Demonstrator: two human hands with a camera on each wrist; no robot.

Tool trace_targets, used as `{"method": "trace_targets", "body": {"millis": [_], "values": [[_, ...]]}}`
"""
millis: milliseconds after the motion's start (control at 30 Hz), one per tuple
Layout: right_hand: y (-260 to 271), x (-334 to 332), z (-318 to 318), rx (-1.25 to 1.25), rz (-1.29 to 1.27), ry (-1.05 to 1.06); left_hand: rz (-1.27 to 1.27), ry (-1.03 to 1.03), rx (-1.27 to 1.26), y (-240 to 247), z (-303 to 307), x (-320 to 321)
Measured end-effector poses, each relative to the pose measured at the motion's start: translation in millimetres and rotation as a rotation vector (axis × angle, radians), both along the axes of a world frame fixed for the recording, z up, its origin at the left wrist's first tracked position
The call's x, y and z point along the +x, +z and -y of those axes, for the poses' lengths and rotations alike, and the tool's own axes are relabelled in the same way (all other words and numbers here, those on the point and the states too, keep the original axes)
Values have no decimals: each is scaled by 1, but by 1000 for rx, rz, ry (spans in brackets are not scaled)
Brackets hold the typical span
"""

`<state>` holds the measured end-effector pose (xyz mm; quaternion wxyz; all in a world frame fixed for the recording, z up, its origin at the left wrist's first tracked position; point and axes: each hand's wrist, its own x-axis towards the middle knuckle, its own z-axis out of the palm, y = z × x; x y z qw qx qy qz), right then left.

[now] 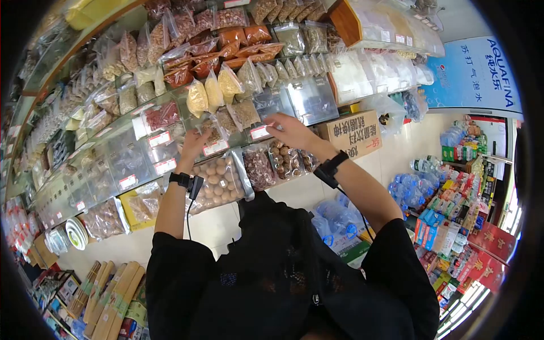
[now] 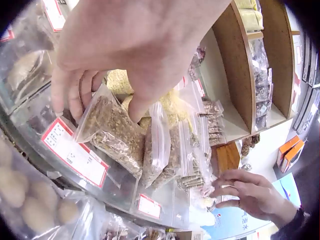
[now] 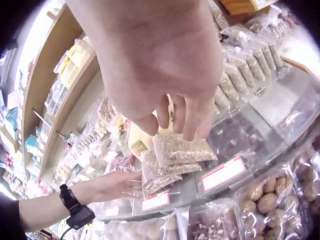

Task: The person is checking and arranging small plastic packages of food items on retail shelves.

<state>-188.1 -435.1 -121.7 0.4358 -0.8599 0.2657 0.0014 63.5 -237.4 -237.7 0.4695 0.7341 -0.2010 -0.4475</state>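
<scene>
A short row of clear zip bags of light brown flakes (image 1: 245,114) stands on the glass-topped counter, flanked by my hands. My left hand (image 1: 194,145) is at the row's left end. Its fingers (image 2: 75,95) and thumb lie about the top of the nearest bag (image 2: 112,135), fingers extended along its side in the right wrist view. At the row's right end is my right hand (image 1: 290,131), palm down with loosely bent, spread fingers (image 3: 190,120). Those fingertips overlap the bag tops in the right wrist view, with nothing pinched between them.
Bags of yellow grain (image 1: 213,92) stand just behind the row. Red-edged price cards (image 1: 215,148) line the counter's front. Below hang bags of round brown nuts (image 1: 218,181) and dried goods (image 1: 259,166). A cardboard box (image 1: 354,135) stands at right, water bottles (image 1: 334,215) on the floor.
</scene>
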Motion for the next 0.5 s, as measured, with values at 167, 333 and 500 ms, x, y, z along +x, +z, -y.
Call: {"method": "trace_targets", "body": {"millis": [167, 333, 500], "values": [[-22, 35, -13, -33, -117, -13, -202, 67, -58, -11, 7, -2], [-47, 63, -17, 73, -220, -148, -241, 132, -14, 11, 8, -26], [-47, 68, -22, 85, -259, -148, -210, 140, 47, 41, 10, -52]]}}
